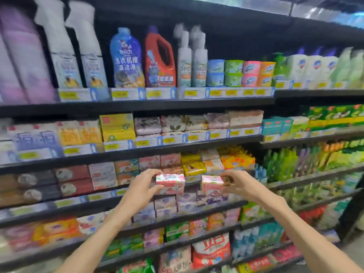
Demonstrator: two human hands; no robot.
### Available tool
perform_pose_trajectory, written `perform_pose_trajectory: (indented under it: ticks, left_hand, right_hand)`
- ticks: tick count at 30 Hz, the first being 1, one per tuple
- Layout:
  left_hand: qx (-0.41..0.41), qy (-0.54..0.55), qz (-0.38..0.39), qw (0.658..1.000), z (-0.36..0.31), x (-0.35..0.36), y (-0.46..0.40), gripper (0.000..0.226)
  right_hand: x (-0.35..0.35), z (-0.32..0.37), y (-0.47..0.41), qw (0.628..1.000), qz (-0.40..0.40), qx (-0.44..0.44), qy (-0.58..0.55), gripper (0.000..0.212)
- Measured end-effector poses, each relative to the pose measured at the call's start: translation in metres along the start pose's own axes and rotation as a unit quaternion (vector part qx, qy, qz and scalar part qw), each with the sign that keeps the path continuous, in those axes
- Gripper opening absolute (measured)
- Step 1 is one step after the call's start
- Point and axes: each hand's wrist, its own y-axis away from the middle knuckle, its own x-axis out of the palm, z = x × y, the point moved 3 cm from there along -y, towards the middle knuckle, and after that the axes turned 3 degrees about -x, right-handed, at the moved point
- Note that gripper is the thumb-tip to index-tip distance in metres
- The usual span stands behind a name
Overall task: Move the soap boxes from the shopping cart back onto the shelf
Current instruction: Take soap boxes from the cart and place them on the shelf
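Note:
My left hand [144, 186] grips a pink soap box [171, 183] by its left end. My right hand [239, 184] grips a second pink soap box [211, 184] by its right end. Both boxes are held side by side, a little apart, in front of the third shelf [59, 203] from the top, where stacks of similar soap boxes [171, 160] stand. The shopping cart is out of view.
Tall detergent bottles [126, 58] fill the top shelf. Soap and tissue packs [118, 127] line the second shelf. More soap boxes [165, 207] sit on the shelf below my hands, and a red-and-white bag [211, 251] lies near the bottom. Green bottles [281, 162] stand to the right.

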Motion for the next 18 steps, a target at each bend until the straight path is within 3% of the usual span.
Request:
perform_pose_trajectory:
  ticks: [9, 18]
  left_hand:
    - [-0.071, -0.019, -0.050, 0.996, 0.070, -0.019, -0.034, 0.045]
    - [-0.127, -0.002, -0.049, 0.991, 0.088, -0.005, -0.060, 0.040]
  right_hand:
    - [0.040, 0.025, -0.122, 0.997, 0.012, -0.065, 0.029, 0.053]
    - [0.058, 0.024, -0.170, 0.996, 0.038, -0.079, 0.030, 0.055]
